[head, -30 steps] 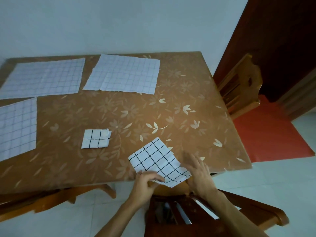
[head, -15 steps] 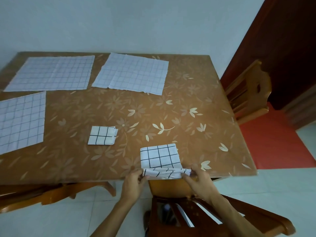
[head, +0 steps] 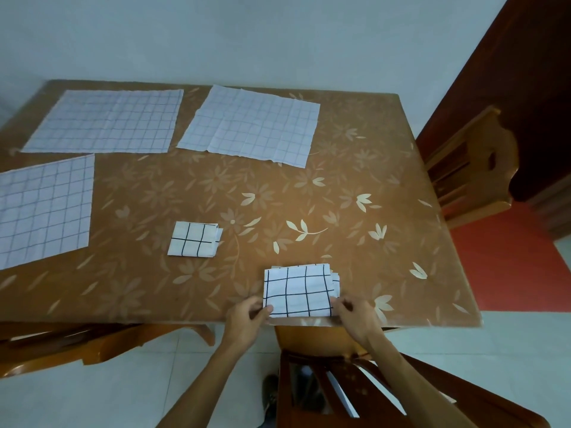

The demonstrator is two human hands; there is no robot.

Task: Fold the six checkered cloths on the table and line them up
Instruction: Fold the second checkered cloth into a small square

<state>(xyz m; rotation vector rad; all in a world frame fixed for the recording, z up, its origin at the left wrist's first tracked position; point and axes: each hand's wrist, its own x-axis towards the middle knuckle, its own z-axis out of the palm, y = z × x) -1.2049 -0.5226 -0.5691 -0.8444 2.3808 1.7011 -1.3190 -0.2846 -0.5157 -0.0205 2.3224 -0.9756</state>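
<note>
A brown table (head: 355,180) with a pale flower pattern is standing against a plain light wall (head: 278,35), and the head camera is looking down on it from the near edge. Three open checkered cloths are lying flat on it: the far left cloth (head: 105,120) and the far middle cloth (head: 251,126) are sitting side by side along the far edge, apart from each other, and the left cloth (head: 43,208) is lying nearer, running out of view at the left. A small folded cloth (head: 195,239) is resting alone near the middle of the table, well apart from the open ones. To its right and nearer, at the near edge of the table, a half-folded cloth (head: 298,290) is lying as a layered rectangle, its edges showing in a stack along its right side. The left hand (head: 247,319) is pinching this cloth's near left corner with curled fingers and thumb, and the right hand (head: 355,316) is gripping its near right corner the same way; both forearms are reaching up from the bottom of the view. A wooden chair (head: 324,381) is standing below the hands, on a pale tiled floor (head: 123,390). At the right, a second wooden chair (head: 472,168) is standing beside the table, in front of a dark door (head: 531,72), with a red floor patch (head: 509,267) beneath it.
</note>
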